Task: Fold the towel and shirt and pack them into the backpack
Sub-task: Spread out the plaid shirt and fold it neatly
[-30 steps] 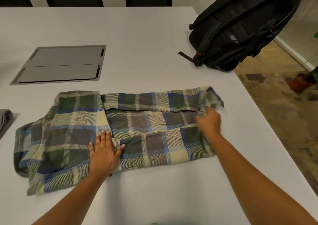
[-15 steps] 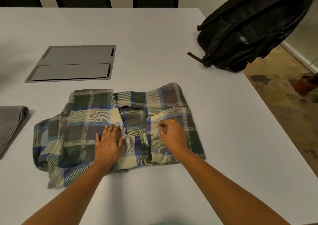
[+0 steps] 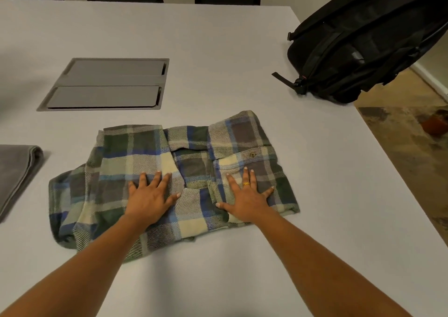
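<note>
A green, blue and cream plaid shirt [image 3: 135, 161] lies partly folded on the white table [image 3: 218, 50], its right part doubled over toward the middle. My left hand [image 3: 151, 195] presses flat on the shirt's centre with fingers spread. On the folded-over right part my right hand [image 3: 246, 195], wearing a ring, also lies flat. A folded grey towel [image 3: 17, 171] sits at the left edge, cut off by the frame. The black backpack [image 3: 363, 40] lies on its side at the table's far right corner, apart from both hands.
A grey recessed panel [image 3: 106, 84] with two lids is set into the table behind the shirt. The table's right edge runs diagonally past the backpack, with patterned carpet [image 3: 407, 152] below. Dark chairs stand along the far side.
My right hand carried the shirt's right end over to the left, let go, and now lies flat on the fold. My left hand stayed pressed on the shirt.
</note>
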Demonstrator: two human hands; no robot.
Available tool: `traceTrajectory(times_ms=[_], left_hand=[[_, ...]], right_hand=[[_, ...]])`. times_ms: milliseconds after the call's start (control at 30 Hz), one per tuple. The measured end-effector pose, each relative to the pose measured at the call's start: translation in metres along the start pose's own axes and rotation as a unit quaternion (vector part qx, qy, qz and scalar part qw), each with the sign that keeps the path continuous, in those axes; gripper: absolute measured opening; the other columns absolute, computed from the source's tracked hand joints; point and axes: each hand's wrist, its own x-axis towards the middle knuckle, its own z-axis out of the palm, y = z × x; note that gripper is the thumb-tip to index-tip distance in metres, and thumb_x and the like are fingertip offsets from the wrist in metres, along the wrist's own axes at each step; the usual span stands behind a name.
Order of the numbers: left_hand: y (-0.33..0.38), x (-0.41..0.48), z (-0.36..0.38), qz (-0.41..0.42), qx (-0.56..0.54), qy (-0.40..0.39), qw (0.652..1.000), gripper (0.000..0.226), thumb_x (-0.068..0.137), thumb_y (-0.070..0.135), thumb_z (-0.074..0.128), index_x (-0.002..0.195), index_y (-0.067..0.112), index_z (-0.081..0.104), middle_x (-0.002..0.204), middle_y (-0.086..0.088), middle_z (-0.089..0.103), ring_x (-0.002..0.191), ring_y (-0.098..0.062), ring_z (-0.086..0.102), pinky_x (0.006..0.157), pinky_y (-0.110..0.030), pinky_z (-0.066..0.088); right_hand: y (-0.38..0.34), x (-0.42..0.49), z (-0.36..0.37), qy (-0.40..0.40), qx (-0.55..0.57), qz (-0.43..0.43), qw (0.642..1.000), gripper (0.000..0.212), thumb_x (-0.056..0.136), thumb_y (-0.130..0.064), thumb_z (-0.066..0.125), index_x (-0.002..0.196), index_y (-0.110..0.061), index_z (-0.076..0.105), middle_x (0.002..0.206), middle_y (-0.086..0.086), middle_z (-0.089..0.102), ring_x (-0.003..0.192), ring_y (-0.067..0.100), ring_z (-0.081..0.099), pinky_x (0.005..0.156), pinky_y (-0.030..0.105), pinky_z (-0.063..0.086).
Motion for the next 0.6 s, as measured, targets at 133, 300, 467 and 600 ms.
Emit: traceTrajectory(times_ms=[133,300,467,600], left_hand=[[-0.003,0.005,-0.012,0.042,0.002,0.047,0.998,0.055,0.098,0.047,0.026,0.148,0.023,0.022,0.151,0.0,0.032,0.127,-0.026,0.037,0.096,-0.039,0.034],[-0.01,0.02,-0.03,0.123,-0.038,0.045,0.991,0.039,0.097,0.019,0.042,0.134,0.029,0.046,0.135,0.008,0.051,0.115,-0.016,0.046,0.093,-0.029,0.038],[-0.015,0.047,-0.051,0.167,0.041,0.008,0.985,0.051,0.092,0.041,0.049,0.141,0.035,0.034,0.154,0.007,0.019,0.141,-0.021,0.013,0.106,-0.044,0.023],[-0.012,0.065,-0.056,0.114,0.043,-0.076,0.99,0.084,0.075,0.078,0.038,0.145,0.047,0.004,0.155,0.001,-0.021,0.141,-0.037,-0.017,0.102,-0.072,0.007]], right_hand=[[0.025,0.019,-0.022,-0.03,-0.052,-0.026,0.998,0.089,0.082,-0.074,0.034,0.145,-0.037,-0.015,0.152,0.008,-0.029,0.14,0.03,-0.026,0.099,0.077,0.0],[0.052,0.051,-0.071,-0.054,-0.192,-0.045,0.979,0.082,0.086,-0.068,0.035,0.145,-0.039,-0.014,0.155,0.01,-0.02,0.142,0.033,-0.019,0.104,0.072,0.004],[0.05,0.066,-0.107,0.0,-0.389,0.065,0.919,0.062,0.097,-0.047,0.036,0.15,-0.027,0.012,0.156,0.018,0.007,0.142,0.04,0.005,0.106,0.062,0.016],[0.031,0.062,-0.093,0.076,-0.243,0.138,0.957,0.04,0.095,-0.032,0.042,0.131,-0.012,0.043,0.134,0.014,0.042,0.122,0.033,0.039,0.098,0.042,0.035]])
